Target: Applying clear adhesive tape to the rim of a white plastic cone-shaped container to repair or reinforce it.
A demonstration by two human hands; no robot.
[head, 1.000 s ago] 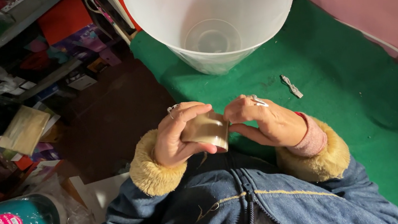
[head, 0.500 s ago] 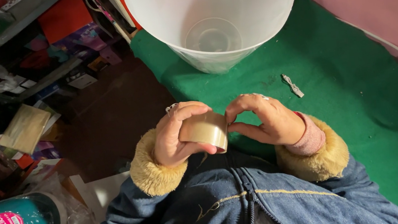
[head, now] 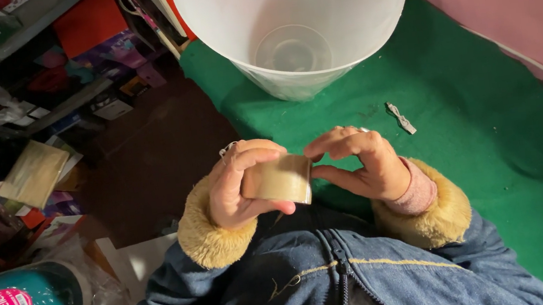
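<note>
Over the green cloth [head: 494,166], left hand [head: 238,187] grips a light, stiff tape roll [head: 277,180] by its rim, right hand [head: 359,166] pinching its edge.

Dim warm light from above, deep shadow at left, perhaps slight edge distortion.

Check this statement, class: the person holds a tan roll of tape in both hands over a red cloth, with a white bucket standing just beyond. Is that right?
Not quite. The head view shows the cloth is green, not red. The rest stands: the left hand and right hand hold the tan roll of tape between them, and the white bucket stands just beyond.
</note>
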